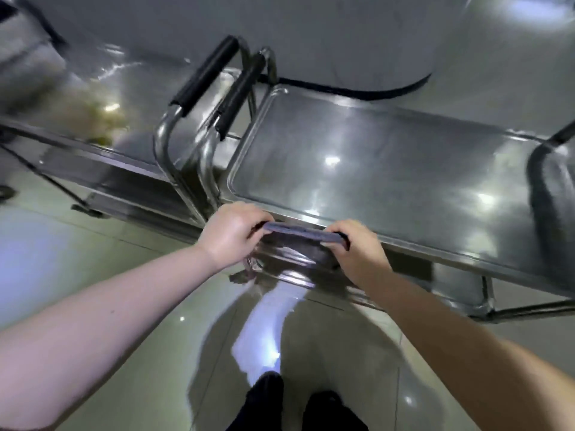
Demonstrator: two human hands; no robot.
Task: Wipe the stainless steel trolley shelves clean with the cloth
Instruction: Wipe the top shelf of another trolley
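A stainless steel trolley stands in front of me, its top shelf [389, 169] shiny with a raised rim. A grey cloth [298, 241] is stretched flat between my hands just at the shelf's near left edge. My left hand [230, 234] pinches the cloth's left end and my right hand [354, 250] grips its right end. The cloth hangs a little below the rim. A lower shelf [292, 269] shows beneath the cloth, partly hidden by my hands.
A second steel trolley [93, 119] stands to the left, its black-grip handles [205, 79] close against the first trolley's handle [239, 94]. A black cable [357, 93] curves over the floor behind. Another black handle [541, 169] rises at the right. My dark shoes [295, 405] stand on glossy tiles.
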